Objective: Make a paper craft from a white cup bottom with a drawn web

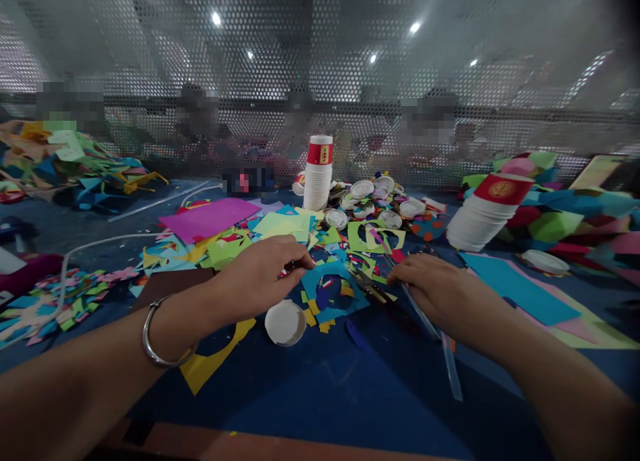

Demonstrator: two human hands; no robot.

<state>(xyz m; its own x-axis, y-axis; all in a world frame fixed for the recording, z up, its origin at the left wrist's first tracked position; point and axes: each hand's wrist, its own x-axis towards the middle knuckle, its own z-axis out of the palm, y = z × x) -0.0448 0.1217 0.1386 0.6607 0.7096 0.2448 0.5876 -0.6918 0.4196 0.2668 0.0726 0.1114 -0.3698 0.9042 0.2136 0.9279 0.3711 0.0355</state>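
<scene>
My left hand, with a silver bangle on its wrist, reaches over the paper scraps, fingers curled together on the edge of a blue paper sheet with a round hole. What its fingertips pinch is hidden. My right hand lies to the right of that sheet with fingers bent down over a thin clear stick and what looks like scissors. A white paper cup lies on its side just below my left hand. A yellow cut-out scrap lies under my left wrist.
A stack of red-rimmed white cups stands behind the scraps, and another stack lies tilted at right. Cup bottoms are piled between them. Coloured paper heaps sit left and right. A perforated metal screen closes the back.
</scene>
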